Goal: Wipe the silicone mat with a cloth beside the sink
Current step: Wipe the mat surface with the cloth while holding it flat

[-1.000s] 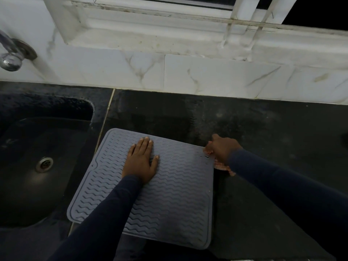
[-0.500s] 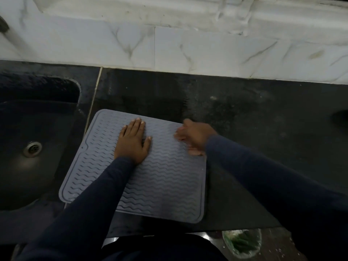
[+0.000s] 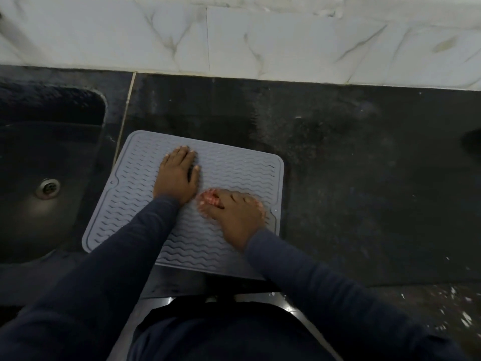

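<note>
right hand (image 3: pixel 235 216) now nearer mat (image 3: pixel 234 165) centre, blurred; cloth (image 3: pixel 211 198) mostly under it

The silicone mat (image 3: pixel 229 178) lies on the countertop (image 3: pixel 364 178) directly in front of you, with its near edge close to the counter's front edge. The sink (image 3: pixel 52 152) sits just left of the mat, and its drain (image 3: pixel 47 188) is in the basin floor. Behind both runs the tiled wall (image 3: pixel 234 35). Your left hand (image 3: pixel 177 178) rests flat on the mat's middle, towards the far side. Your right hand (image 3: pixel 234 214) is on the mat just right of it and nearer to you, holding the cloth (image 3: pixel 210 198) against the mat, between the two hands. To the right of the mat the counter stretches on.
</note>
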Tool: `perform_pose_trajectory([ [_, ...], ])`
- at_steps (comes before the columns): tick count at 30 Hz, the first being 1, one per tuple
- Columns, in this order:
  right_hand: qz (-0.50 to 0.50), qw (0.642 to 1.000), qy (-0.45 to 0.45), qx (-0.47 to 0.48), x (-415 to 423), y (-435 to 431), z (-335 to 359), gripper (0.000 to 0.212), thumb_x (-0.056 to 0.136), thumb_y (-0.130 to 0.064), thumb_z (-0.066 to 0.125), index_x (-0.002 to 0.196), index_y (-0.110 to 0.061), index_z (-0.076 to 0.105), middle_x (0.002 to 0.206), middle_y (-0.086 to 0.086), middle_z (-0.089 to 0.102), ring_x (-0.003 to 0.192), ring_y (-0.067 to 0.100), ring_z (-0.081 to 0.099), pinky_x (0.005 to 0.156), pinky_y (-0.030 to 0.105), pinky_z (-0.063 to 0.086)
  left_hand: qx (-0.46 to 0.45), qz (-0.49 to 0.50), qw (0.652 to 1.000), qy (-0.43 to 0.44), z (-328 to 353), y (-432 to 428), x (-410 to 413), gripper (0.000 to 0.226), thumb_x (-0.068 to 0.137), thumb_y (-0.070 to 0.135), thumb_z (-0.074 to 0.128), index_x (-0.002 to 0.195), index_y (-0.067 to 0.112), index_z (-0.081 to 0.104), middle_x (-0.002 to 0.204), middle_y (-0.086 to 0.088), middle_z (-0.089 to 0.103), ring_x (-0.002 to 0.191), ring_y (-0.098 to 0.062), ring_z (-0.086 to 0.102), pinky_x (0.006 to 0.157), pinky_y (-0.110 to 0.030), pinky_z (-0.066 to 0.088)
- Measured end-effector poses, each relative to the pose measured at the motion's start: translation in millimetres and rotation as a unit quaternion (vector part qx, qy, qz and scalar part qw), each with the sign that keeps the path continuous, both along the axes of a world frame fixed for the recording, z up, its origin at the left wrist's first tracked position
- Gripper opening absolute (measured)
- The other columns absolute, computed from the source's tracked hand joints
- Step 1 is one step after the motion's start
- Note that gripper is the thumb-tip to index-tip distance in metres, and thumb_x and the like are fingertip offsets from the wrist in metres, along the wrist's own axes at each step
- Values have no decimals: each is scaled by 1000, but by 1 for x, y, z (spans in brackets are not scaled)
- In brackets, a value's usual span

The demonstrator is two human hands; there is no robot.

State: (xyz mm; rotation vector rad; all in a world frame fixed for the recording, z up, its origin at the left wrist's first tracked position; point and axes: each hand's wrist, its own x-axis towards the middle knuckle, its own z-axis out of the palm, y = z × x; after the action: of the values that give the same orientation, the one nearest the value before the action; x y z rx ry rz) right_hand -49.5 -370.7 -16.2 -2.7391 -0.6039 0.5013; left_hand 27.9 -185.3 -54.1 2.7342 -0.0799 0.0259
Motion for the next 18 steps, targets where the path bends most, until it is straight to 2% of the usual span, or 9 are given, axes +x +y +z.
perform_pose_trajectory([
  [3, -71, 995, 40, 60, 5, -55, 2, 60, 84, -77, 40, 124, -37, 59, 128, -9, 58, 118, 17, 52, 103, 40, 40, 8, 16, 1000, 10, 1, 14, -31, 59, 94, 46, 33, 141, 13, 44, 149, -16, 39, 138, -33, 32, 115, -50, 20],
  [6, -23, 988, 137, -64, 10, -106, 40, 32, 93, -45, 54, 112, -24, 69, 117, -1, 66, 109, 21, 61, 95, 36, 49, 47, 50, 998, -2, -5, 29, -86, 61, 92, 49, 35, 140, 14, 46, 148, -19, 39, 136, -37, 33, 112, -53, 23],
  [8, 10, 972, 130, -193, 15, -111, 68, 29, 92, -40, 54, 102, -18, 70, 104, 4, 69, 93, 24, 65, 79, 30, 50, 63, 71, 995, -4, -8, 33, -107, 60, 92, 49, 35, 141, 15, 46, 150, -18, 37, 138, -36, 31, 113, -52, 20],
  [9, 39, 974, 86, -205, 17, -102, 78, 25, 92, -38, 54, 97, -20, 70, 98, 2, 68, 88, 23, 64, 73, 27, 46, 62, 78, 995, 4, -9, 32, -109, 59, 93, 49, 35, 142, 17, 43, 152, -16, 34, 141, -35, 27, 114, -51, 17],
  [11, 79, 989, 36, -116, 14, -61, 87, 12, 91, -29, 56, 92, -26, 68, 93, -4, 59, 87, 20, 61, 70, 27, 39, 60, 93, 994, 24, -7, 29, -103, 60, 93, 51, 32, 145, 21, 38, 155, -13, 28, 143, -31, 21, 116, -49, 12],
  [13, 124, 992, 32, -13, -9, -6, 81, 23, 87, -24, 62, 108, -31, 68, 104, -3, 55, 93, 20, 58, 73, 30, 43, 63, 96, 993, 29, -7, 31, -101, 62, 93, 53, 29, 146, 23, 35, 156, -11, 25, 145, -28, 17, 117, -49, 10],
  [15, 147, 988, 34, 17, -43, 34, 54, 35, 83, -23, 68, 116, -34, 66, 115, 1, 55, 99, 24, 59, 76, 34, 49, 57, 90, 994, 22, -8, 34, -103, 63, 92, 53, 28, 146, 22, 35, 156, -11, 26, 145, -28, 18, 117, -49, 11],
  [17, 43, 982, 141, 119, -69, 33, 36, 32, 78, -30, 71, 110, -33, 68, 119, 0, 61, 103, 19, 62, 77, 29, 49, 38, 87, 995, 7, -8, 36, -105, 61, 93, 51, 30, 146, 22, 37, 155, -11, 28, 144, -29, 20, 117, -49, 13],
  [18, -10, 969, 180, 172, -80, 18, 36, 29, 79, -36, 69, 107, -33, 69, 120, -5, 63, 103, 6, 62, 80, 21, 48, 32, 81, 996, 4, -9, 37, -106, 59, 93, 49, 32, 145, 21, 38, 155, -11, 28, 144, -29, 20, 117, -49, 13],
])
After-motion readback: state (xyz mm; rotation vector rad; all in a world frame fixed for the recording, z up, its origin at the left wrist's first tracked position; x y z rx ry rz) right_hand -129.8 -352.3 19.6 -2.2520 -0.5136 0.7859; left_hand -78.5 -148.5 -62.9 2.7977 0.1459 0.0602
